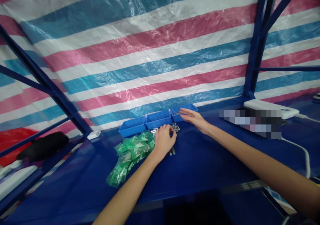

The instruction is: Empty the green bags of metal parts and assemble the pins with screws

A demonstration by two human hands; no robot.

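Observation:
My left hand [165,139] is low over the table, its fingers curled and the thumb bent towards the index finger. What it holds, if anything, is hidden. Small shiny metal parts [176,127] lie just beyond it, and metal rods [172,151] show beside its wrist. To its left is a heap of green-printed clear plastic bags [135,148] with metal pieces inside. My right hand [192,116] hovers at the front of the right blue bin [188,108], fingers stretched out and apart. Some small metal pieces [176,113] lie in that bin.
The middle blue bin [158,120] and left blue bin [132,126] stand alongside. A white charger block [94,134] is at the left. At the right are a blurred-out phone-like device [252,122], a white power bank [271,108] and a cable [303,151]. Blue posts [257,45] flank the table.

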